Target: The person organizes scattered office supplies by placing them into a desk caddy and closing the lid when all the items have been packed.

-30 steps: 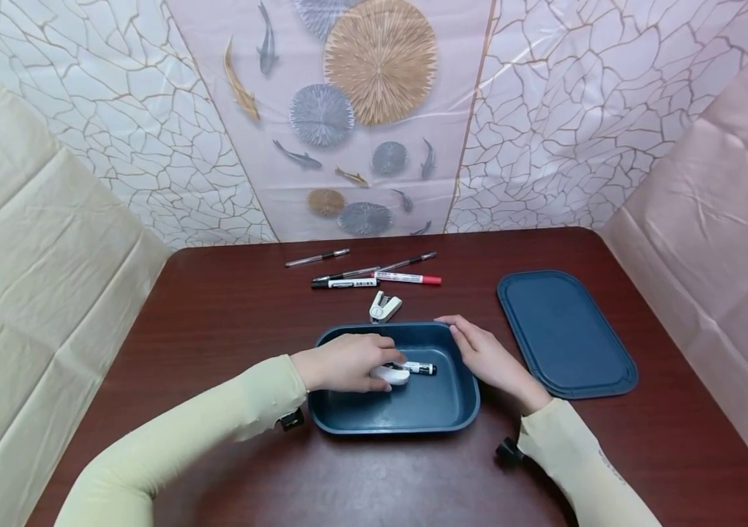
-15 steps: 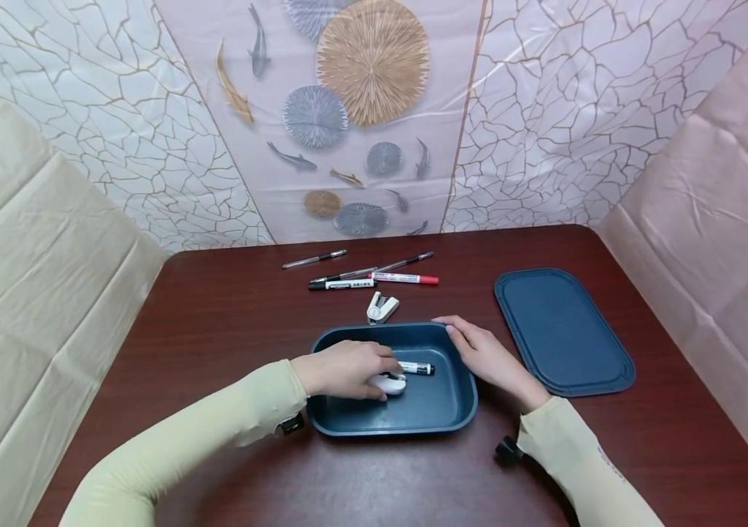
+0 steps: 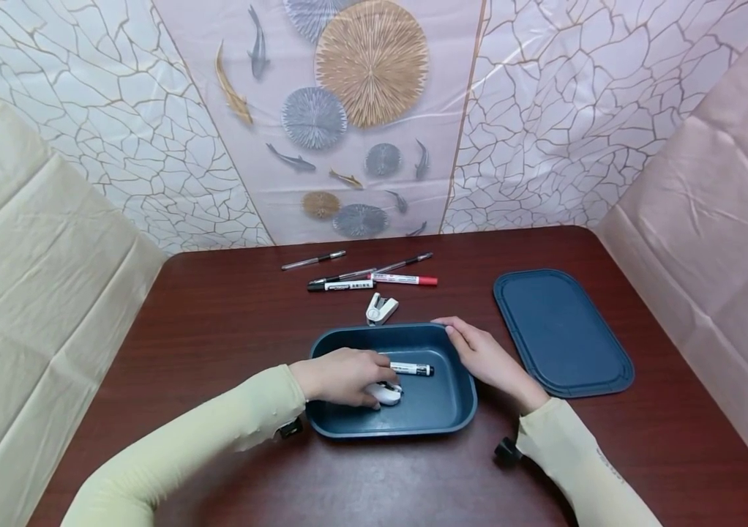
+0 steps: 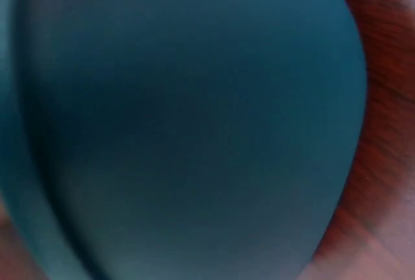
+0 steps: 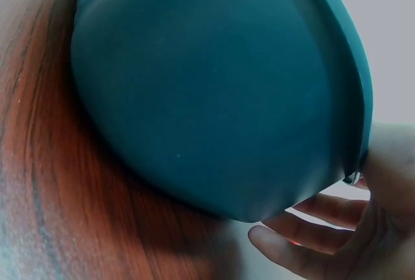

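A deep blue rectangular container [image 3: 392,433] sits on the table. My left hand [image 3: 348,375] reaches into it, fingers bent over a small, rounded white object with a dark part [image 3: 386,394]; its kind is partly hidden by the fingers. Beside this, on the container's floor, lies a white marker with a black cap [image 3: 413,369], one end behind the fingers. My right hand [image 3: 482,353] grips the container's far right corner, and in the right wrist view its fingers [image 5: 305,244] lie against the outside. Only the container's blue wall [image 4: 194,124] and some table fill the left wrist view.
A flat blue lid [image 3: 561,333] lies on the table [image 3: 229,307] to the right. Behind the container stands a small white stapler [image 3: 382,309]. Farther back lie a black marker [image 3: 341,285], a red-capped marker [image 3: 403,279] and several pens [image 3: 313,260].
My left hand has shifted slightly toward me with the white object, and more of the marker inside the container now shows. The right hand keeps its hold on the corner.
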A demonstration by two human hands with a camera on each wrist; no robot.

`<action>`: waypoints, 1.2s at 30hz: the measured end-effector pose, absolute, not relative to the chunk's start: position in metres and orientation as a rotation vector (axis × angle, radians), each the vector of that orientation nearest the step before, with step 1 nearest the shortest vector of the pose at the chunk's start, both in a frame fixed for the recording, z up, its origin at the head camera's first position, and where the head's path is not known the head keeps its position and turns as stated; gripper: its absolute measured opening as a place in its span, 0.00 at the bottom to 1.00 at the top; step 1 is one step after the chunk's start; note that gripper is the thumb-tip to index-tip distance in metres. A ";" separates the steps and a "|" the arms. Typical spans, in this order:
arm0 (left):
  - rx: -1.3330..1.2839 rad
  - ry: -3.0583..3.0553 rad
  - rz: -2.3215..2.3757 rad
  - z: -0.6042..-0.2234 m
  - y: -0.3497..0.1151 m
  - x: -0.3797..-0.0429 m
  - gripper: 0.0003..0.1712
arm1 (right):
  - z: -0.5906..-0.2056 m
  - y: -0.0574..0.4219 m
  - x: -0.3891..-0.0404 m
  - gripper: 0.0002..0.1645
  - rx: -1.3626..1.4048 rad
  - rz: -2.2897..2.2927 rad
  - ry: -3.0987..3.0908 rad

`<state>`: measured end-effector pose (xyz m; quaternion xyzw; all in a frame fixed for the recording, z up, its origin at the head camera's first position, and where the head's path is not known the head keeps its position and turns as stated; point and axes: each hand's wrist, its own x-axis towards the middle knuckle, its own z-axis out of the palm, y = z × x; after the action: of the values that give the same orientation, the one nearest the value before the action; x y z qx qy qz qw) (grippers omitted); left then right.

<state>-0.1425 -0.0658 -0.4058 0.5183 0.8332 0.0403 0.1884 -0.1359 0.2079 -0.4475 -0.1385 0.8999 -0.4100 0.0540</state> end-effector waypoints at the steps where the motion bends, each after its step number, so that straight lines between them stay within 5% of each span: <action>1: 1.458 2.346 0.114 -0.406 -0.066 -0.142 0.24 | -0.447 0.208 -0.136 0.20 -0.421 -1.244 2.733; 21: 1.506 2.357 0.085 -0.402 -0.066 -0.143 0.23 | -0.446 0.207 -0.134 0.20 -0.415 -1.249 2.728; 36: 1.477 2.565 0.153 -0.361 -0.075 -0.163 0.24 | -0.449 0.206 -0.136 0.19 -0.421 -1.245 2.717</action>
<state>-0.1626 -0.0746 -0.3609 0.4965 0.8619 0.0513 0.0887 -0.1364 0.2062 -0.4486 -0.1393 0.8985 -0.4118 0.0615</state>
